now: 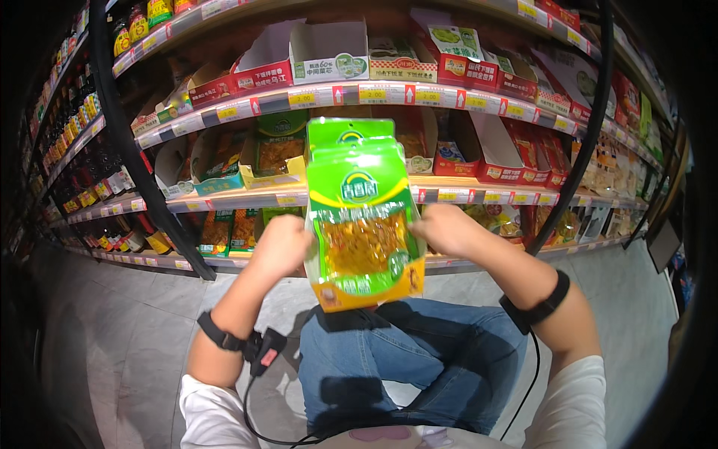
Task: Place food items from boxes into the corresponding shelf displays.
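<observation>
An open-topped cardboard display box (pixel 336 302) with a yellow-orange front is held up over my knees, tilted back. Several green food pouches (pixel 362 224) stand in it one behind another; the front one shows yellowish-brown food through a clear window. My left hand (pixel 285 242) grips the left side of the box, its fingers bent. At the right side, my right hand (pixel 449 229) grips the box in the same way. Parts of the fingers on both hands are hidden behind the box walls.
Shelves (pixel 392 96) with price labels cross the view ahead, carrying red and white display boxes (pixel 466 72) of pouches. Dark shelf posts (pixel 147 185) stand left and right. Bottles (pixel 115 185) line the left shelves. Cables (pixel 535 370) hang from bands on both forearms. Grey floor tiles (pixel 134 337) lie below.
</observation>
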`<state>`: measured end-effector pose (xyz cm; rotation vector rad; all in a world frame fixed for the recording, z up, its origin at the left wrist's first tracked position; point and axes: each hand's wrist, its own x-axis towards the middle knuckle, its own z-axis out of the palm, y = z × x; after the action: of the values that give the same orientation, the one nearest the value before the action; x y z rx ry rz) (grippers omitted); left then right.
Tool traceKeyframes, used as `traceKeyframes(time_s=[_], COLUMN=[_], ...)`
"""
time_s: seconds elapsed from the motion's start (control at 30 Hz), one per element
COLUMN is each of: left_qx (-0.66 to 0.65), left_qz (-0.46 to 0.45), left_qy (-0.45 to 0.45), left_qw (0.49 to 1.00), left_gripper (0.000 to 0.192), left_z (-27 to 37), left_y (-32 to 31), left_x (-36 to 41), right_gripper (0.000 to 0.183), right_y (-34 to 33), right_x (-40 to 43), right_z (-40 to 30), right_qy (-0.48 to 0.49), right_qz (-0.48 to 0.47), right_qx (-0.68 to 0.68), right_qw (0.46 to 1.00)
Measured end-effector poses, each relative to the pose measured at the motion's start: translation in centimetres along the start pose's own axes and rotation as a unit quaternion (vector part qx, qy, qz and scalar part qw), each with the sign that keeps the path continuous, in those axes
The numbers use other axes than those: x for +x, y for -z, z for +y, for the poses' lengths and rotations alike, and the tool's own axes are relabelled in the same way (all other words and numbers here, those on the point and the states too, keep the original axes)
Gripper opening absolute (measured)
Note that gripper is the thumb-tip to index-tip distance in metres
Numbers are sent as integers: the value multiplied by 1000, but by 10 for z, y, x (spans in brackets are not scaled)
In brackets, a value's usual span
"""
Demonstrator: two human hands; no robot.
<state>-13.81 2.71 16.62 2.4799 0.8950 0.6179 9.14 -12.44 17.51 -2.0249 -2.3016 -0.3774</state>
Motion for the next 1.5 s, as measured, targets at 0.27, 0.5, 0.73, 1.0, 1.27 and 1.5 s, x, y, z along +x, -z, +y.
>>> traceKeyframes(time_s=[0.27,0.5,0.73,1.0,1.27,1.5], left_qx=[-104,-98,-80,-6,162,446], left_qz=[13,37,15,39,213,159], left_qy=[25,48,11,10,-49,-447], left_qw=[994,993,997,999,962,759], left_gripper=[22,23,23,23,30,63], left_z=[-31,-13,-6,-30,-7,-9], left_y=[34,50,29,40,14,-71], left_x=[73,90,100,115,123,85], right_gripper=[33,36,32,26,29,36], right_y=[8,11,9,-6,-29,-28], right_x=[89,118,97,115,135,134], right_z=[20,31,51,23,59,58], right_qy=[-152,-281,-269,-324,-404,-377], right_qz=[20,80,90,81,113,209], right_qx=[110,203,166,189,222,234], right_qw=[982,935,944,923,880,872])
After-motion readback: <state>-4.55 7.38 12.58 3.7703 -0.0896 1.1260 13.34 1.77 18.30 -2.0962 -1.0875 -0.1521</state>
